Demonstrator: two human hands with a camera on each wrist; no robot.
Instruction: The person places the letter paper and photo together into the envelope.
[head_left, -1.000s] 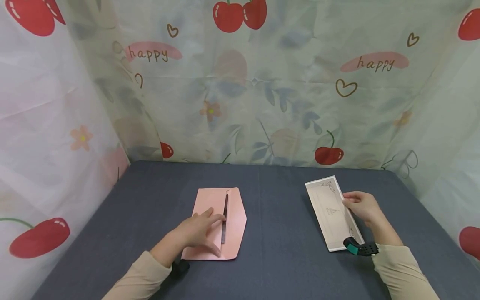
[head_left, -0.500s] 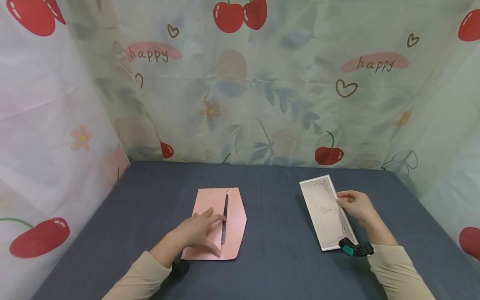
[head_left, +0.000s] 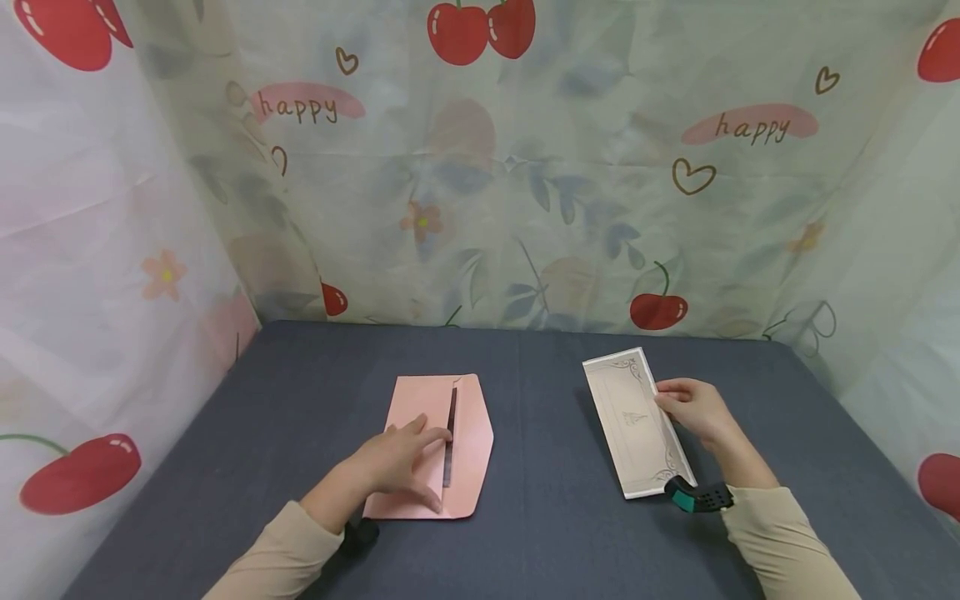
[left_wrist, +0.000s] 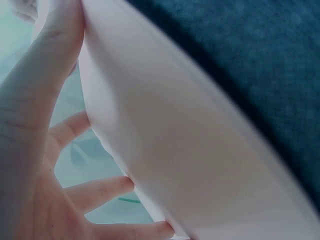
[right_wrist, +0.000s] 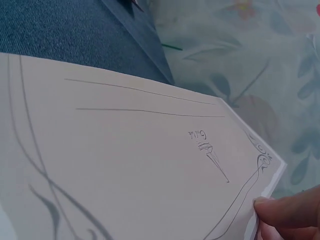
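Observation:
A pink envelope (head_left: 401, 396) lies on the table with its pointed flap (head_left: 474, 454) folded out to the right. A long dark gap (head_left: 448, 467) runs along its mouth. My left hand (head_left: 397, 460) rests on the envelope, fingers spread, with the fingertips touching its surface beside the gap. In the left wrist view the pale paper (left_wrist: 180, 130) fills the middle and the fingertips meet its edge. My right hand (head_left: 697, 412) pinches the right edge of a cream card (head_left: 633, 429) between thumb and fingers. The card is tilted above the table; scrollwork corners and a small tower drawing (right_wrist: 210, 155) decorate it.
A dark blue cloth (head_left: 525, 550) covers the table. Fabric curtains printed with cherries and hearts (head_left: 555, 167) stand behind and at both sides. A black band with a teal part (head_left: 693, 497) is on the right wrist; a dark device (head_left: 360, 536) shows under the left.
My right hand has carried the card leftward, toward the envelope, in steady small shifts. The left hand and the envelope have stayed where they were.

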